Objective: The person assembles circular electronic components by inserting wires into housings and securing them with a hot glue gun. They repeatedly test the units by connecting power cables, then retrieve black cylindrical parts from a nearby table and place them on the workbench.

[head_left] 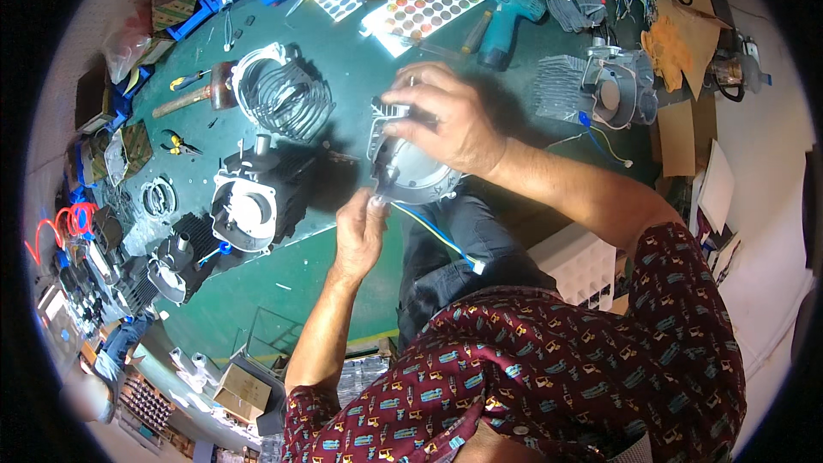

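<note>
A round grey cast-metal motor housing (420,178) is held up near the table's front edge, its open side facing left. My right hand (450,116) grips its upper part, thumb and fingers curled over the ribbed edge. Below, my left hand (356,236) is closed, its fingertips pinched at the housing's lower left rim. Something small and pale shows at those fingertips, too small to name. Blue and yellow wires (437,233) hang from the underside of the housing, ending in a white connector (477,266).
Left on the green table (309,283) stand another housing (249,210) and a finned ring-shaped casting (283,90), with a mallet (197,96) and pliers (180,144). Behind lie sticker sheets (433,4) and a teal power drill (507,21). A wired housing (600,86) sits right.
</note>
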A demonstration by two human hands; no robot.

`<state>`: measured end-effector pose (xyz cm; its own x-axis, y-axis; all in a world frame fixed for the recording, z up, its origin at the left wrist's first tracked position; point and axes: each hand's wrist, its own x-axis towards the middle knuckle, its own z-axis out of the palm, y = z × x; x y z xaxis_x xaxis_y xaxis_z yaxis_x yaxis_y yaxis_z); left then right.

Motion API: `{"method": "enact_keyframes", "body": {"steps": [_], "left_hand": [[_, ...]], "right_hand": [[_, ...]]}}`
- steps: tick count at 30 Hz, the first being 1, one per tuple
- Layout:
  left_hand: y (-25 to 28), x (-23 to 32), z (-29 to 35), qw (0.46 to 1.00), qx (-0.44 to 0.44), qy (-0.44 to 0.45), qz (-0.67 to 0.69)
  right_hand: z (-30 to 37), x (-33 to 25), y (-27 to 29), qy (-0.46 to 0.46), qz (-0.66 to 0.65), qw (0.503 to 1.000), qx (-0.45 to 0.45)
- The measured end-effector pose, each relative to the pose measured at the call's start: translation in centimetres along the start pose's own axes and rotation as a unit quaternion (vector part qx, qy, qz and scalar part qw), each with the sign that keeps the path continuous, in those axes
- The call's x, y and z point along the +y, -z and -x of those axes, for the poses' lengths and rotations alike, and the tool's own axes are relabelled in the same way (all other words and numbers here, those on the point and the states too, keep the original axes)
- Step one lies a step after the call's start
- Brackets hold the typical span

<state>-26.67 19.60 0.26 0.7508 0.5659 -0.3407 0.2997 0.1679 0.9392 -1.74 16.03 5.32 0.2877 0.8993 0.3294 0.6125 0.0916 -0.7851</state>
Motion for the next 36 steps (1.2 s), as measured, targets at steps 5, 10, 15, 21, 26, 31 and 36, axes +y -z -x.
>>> {"method": "enact_keyframes", "body": {"steps": [5, 10, 15, 21, 26, 31, 36], "left_hand": [[-0.2, 0.5, -0.5, 0.944, -0.021, 0.157, 0.29], [-0.4, 2.3, -0.7, 0.787, 0.0, 0.325, 0.524], [-0.2, 1.4, -0.3, 0.719, -0.028, 0.369, 0.589], [-0.3, 2.0, -0.5, 0.782, -0.037, 0.298, 0.546], [-0.1, 2.2, -1.5, 0.862, -0.056, 0.243, 0.442], [-0.8, 3.1, -2.4, 0.983, 0.0, 0.118, 0.142], [-0.8, 4.4, -2.6, 0.96, 0.056, -0.007, -0.274]], "right_hand": [[-0.2, 0.8, -0.5, 0.007, -0.016, 1.0, 0.012], [-0.9, 1.0, -0.3, 0.004, -0.032, 0.999, 0.006], [-1.2, 1.4, -0.3, 0.003, -0.039, 0.999, -0.013], [-1.9, 1.8, -0.1, -0.021, -0.046, 0.999, -0.019], [-2.3, 2.5, 0.0, -0.04, -0.071, 0.996, -0.03], [-3.0, 2.8, 0.2, -0.063, -0.074, 0.995, -0.034], [-3.2, 2.6, 0.3, -0.058, -0.06, 0.996, -0.03]]}}
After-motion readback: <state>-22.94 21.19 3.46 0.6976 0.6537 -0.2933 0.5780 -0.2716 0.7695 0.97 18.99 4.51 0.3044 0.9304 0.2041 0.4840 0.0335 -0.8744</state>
